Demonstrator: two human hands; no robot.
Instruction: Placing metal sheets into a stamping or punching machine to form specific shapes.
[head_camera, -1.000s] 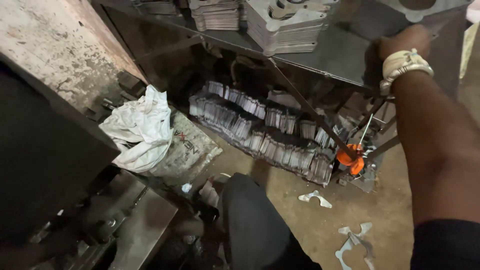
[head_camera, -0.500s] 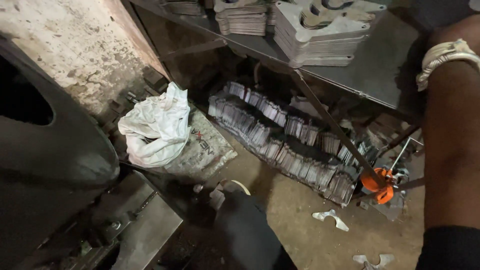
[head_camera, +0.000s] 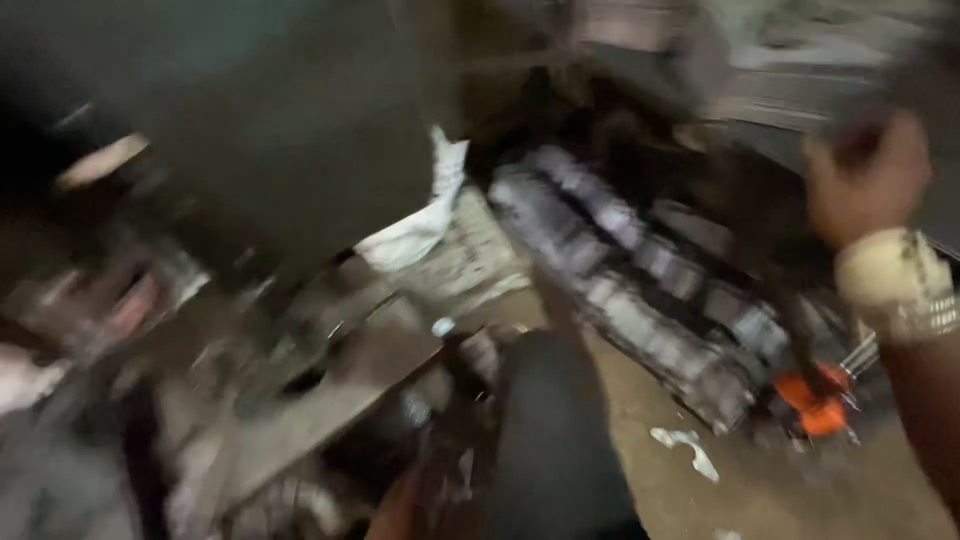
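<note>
Sack (head_camera: 425, 220) left of metal stacks (head_camera: 640, 290) (floor).

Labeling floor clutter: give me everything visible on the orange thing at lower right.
The orange object is small, bright orange and looks like plastic, with thin pale metal rods sticking out up and to the right. Motion blur hides its exact shape and kind. It lies low on the dusty floor at the near end of a row of stacked grey metal pieces, under a shelf edge. A dark slanted bar crosses just above it. The right hand is raised well above, not touching it.
</note>
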